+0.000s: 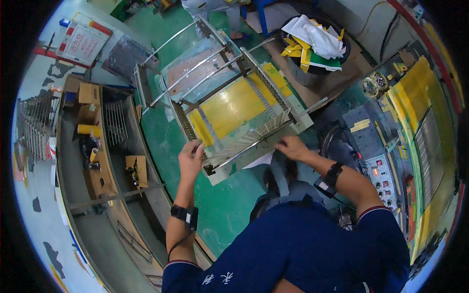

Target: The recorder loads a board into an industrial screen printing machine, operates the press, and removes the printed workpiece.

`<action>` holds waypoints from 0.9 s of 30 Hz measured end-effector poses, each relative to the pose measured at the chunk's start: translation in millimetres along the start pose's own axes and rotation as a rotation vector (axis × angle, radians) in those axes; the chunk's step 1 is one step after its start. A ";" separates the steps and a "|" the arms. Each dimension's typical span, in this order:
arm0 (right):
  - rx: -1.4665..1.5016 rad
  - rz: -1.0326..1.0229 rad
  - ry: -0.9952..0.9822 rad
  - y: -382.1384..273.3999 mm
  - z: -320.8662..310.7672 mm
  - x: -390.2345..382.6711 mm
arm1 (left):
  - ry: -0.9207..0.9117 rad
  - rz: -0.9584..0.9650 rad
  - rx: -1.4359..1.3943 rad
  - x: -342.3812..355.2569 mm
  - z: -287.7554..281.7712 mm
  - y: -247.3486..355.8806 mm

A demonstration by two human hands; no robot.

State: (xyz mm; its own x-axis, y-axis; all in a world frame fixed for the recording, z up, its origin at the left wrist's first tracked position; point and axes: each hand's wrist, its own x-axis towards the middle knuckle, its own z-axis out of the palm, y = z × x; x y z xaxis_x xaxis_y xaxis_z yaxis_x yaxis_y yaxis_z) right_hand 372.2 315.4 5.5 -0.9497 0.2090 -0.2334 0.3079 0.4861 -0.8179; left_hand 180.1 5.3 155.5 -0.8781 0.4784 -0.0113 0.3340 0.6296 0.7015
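In front of me stands a metal rack [222, 70] with slotted side rails and long bars. A yellow sheet [229, 108] lies flat inside it. My left hand [190, 157] is closed, with fingertips together, beside the rack's near left corner. My right hand [293, 147] is also closed in a pinch, just off the near edge toward the right. Whatever either set of fingers holds, if anything, is too small or thin to make out. A white sheet or flap [260, 160] shows below the near edge, between my hands.
Wooden shelving [93, 215] with cardboard boxes [89, 93] runs along the left. At the right is a machine with a control panel [381, 180] and yellow covering [408, 97]. A black bin [337, 53] heaped with scraps stands far right. Another person's legs [234, 17] show at the back.
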 end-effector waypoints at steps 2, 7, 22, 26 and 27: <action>0.013 0.049 -0.042 -17.5 11.8 13.8 | 0.116 -0.146 0.001 -13.4 -2.9 -43.6; -0.051 0.170 -0.071 -45.5 20.7 29.0 | 0.171 -0.256 -0.028 -34.1 -4.7 -106.6; -0.768 0.036 -0.031 -63.3 38.4 23.1 | -0.148 0.163 0.171 199.5 11.5 -101.0; -0.660 0.134 0.114 -73.6 47.4 15.0 | -0.121 0.386 0.186 306.2 90.8 -113.7; -0.621 0.139 0.159 -77.9 49.7 16.0 | -0.063 0.482 0.215 333.7 102.7 -127.6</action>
State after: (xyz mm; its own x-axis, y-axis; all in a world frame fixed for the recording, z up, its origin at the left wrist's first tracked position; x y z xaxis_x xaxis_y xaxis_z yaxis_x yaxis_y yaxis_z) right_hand 330.1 238.6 39.4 -0.8934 0.4047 -0.1951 0.4480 0.8352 -0.3188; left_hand -120.3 147.5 -11.0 -0.5874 0.7763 0.2288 0.7631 0.4371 0.4760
